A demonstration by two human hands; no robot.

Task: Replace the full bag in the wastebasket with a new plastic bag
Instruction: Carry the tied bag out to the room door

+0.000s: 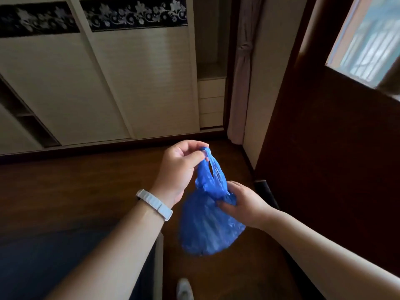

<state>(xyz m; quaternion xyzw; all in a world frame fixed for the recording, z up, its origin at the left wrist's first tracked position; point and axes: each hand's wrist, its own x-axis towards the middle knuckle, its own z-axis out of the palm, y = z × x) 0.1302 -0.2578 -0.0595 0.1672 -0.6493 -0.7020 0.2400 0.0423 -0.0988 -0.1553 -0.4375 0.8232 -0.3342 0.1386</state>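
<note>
A full blue plastic bag point(207, 226) hangs in the air in front of me, above a dark wooden floor. My left hand point(179, 167), with a white band on its wrist, pinches the bag's handles at the top. Lower and to the right, my right hand point(242, 202) grips the bag's neck around the knot, with the thumb pressed against the plastic. The bag bulges below both hands. No wastebasket is in view.
A cream sliding-door wardrobe point(108, 83) with a dark floral band stands ahead. A tied curtain point(242, 72) hangs beside it. On the right stands a dark wooden door point(324, 169) with a window above. At the lower left lies a dark blue surface point(54, 256). A shoe point(185, 289) shows at the bottom.
</note>
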